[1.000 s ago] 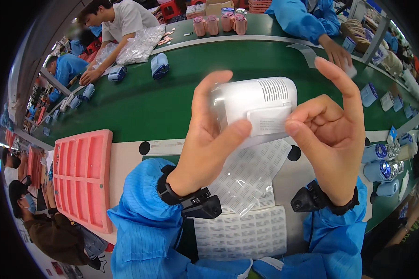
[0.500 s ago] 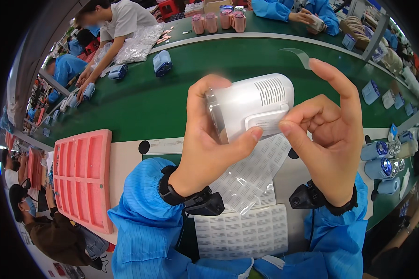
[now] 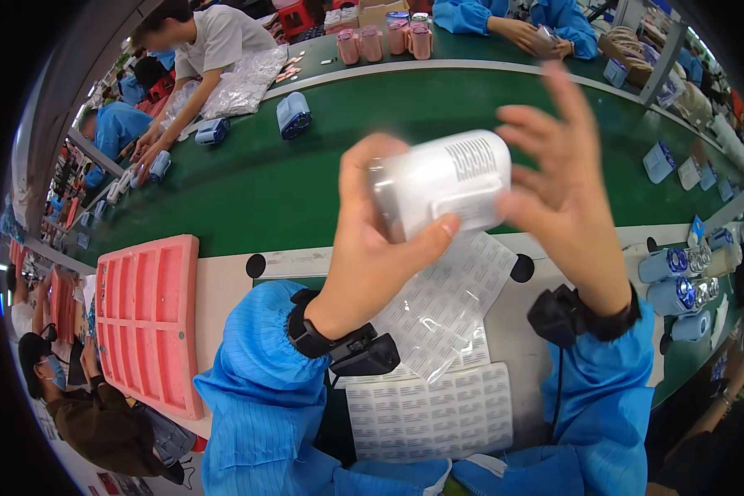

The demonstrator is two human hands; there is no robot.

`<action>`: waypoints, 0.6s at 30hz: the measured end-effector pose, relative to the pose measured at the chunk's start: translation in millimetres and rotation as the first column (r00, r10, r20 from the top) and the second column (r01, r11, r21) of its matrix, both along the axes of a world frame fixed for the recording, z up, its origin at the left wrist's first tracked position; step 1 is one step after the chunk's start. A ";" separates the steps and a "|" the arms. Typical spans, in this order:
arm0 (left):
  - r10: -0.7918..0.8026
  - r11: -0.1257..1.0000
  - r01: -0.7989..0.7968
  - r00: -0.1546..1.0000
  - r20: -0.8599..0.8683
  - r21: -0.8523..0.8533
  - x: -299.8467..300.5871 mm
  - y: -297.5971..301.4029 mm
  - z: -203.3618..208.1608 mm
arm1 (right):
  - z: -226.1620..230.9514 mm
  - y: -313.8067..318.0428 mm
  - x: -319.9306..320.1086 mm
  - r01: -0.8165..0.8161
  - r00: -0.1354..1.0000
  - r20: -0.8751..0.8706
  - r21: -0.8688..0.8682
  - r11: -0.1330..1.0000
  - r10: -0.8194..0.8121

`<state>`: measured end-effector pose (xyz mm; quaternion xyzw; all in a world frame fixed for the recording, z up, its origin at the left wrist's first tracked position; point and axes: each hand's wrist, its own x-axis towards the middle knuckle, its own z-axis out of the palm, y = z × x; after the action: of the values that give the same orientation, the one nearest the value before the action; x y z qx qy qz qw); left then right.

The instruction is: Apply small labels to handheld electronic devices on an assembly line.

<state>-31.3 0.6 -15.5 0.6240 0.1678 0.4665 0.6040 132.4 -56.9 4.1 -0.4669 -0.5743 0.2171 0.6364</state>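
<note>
we have the white device (image 3: 463,178) up in front of us, between our two hands and above the near edge of the green table (image 3: 331,182). our left hand (image 3: 380,248) is closed around its left end, with the thumb laid on the front near the raised panel (image 3: 469,205) and the other fingers mostly hidden behind. our right hand (image 3: 554,169) is beside the rounded right end, its fingers spread wide and blurred; we see nothing held in it, and we cannot tell if its thumb touches the device. below, on the pale bench (image 3: 517,318), we find a clear sheet (image 3: 459,302) over printed paper, and nearer to us a sheet of labels (image 3: 430,413). a pink tray (image 3: 188,331) stands at our left. across the green table there are blue devices (image 3: 293,116) and, farther, pink cups (image 3: 372,43); a person in a white shirt (image 3: 236,37) and a person in blue sleeves (image 3: 463,16) work on the far side. the long axis of our device runs from left to right, rising a little toward the right. its rounded end points right, its clear end points left, and the vent slots (image 3: 471,159) face up and toward us.
</note>
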 end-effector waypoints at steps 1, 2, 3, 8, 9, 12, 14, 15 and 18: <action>-0.005 1.000 0.005 1.000 0.005 0.003 1.8 2.2 0.1 | -0.5 3.2 6.2 0.005 1.000 0.005 0.003 1.000 -0.005; -0.084 0.991 0.078 0.995 -0.048 -0.109 1.0 7.7 -1.7 | -5.4 8.4 10.8 -0.243 0.970 -0.055 -0.125 0.962 0.238; -0.169 0.964 0.145 0.981 -0.091 -0.224 0.5 15.4 -3.5 | -11.2 14.5 17.2 -0.476 0.879 -0.143 -0.232 0.848 0.455; 0.164 0.985 -0.099 0.789 -0.592 0.140 -3.1 110.4 -26.9 | -50.4 46.1 86.1 -0.153 0.988 -0.121 -0.585 0.796 0.100; 0.351 0.930 -0.174 0.678 -0.646 0.323 -8.1 147.3 -42.6 | -62.5 50.5 97.9 -0.030 0.996 -0.082 -0.564 0.825 -0.019; 0.791 0.612 -0.301 0.240 -0.563 0.731 -36.4 239.0 -76.8 | -116.6 77.8 129.1 0.234 0.963 -0.024 -0.416 0.879 -0.268; 0.850 0.513 -0.320 0.055 -0.525 0.797 -35.0 271.5 -102.3 | -144.0 86.8 153.4 0.404 0.905 -0.003 -0.303 0.863 -0.425; 0.886 0.447 -0.266 0.003 -0.463 0.854 -31.9 281.2 -109.7 | -148.5 86.5 160.8 0.547 0.836 0.168 -0.179 0.818 -0.522; 0.945 0.299 -0.143 -0.095 -0.314 0.943 -35.7 311.6 -123.1 | -151.3 86.4 169.1 0.719 0.578 0.433 0.130 0.683 -0.691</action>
<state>-66.9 312.2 -138.6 0.7557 0.5703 0.2591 -0.1915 301.5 29.4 -147.2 -0.7117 -0.4647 -0.1506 0.5048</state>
